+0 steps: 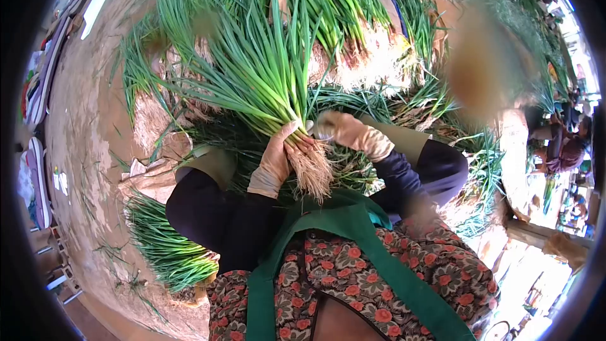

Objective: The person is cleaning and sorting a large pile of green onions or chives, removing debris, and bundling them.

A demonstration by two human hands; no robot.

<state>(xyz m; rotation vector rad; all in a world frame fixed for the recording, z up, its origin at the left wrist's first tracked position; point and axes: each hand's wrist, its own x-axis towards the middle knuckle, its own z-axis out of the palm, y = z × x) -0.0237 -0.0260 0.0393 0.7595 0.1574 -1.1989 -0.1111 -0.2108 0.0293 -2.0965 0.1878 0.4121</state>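
My left hand (276,159), gloved, is closed round the lower stalks of a large bunch of green onions (278,85). The leaves fan out away from me, and the pale roots (312,167) hang toward my lap. Just right of the bunch, level with the stalk bases, is my right hand (353,134), also gloved. Its fingers are curled in a pinch, with a small pale, rounded shape at the fingertips right by the stalks. I cannot tell what that shape is.
More green onions (341,12) lie heaped ahead, roots toward me. Another bundle (170,243) rests on the ground at my left. Loose leaves and stalks (476,164) are strewn at my right. Other people (565,145) sit at the far right. Blurred spots cover part of the upper right view.
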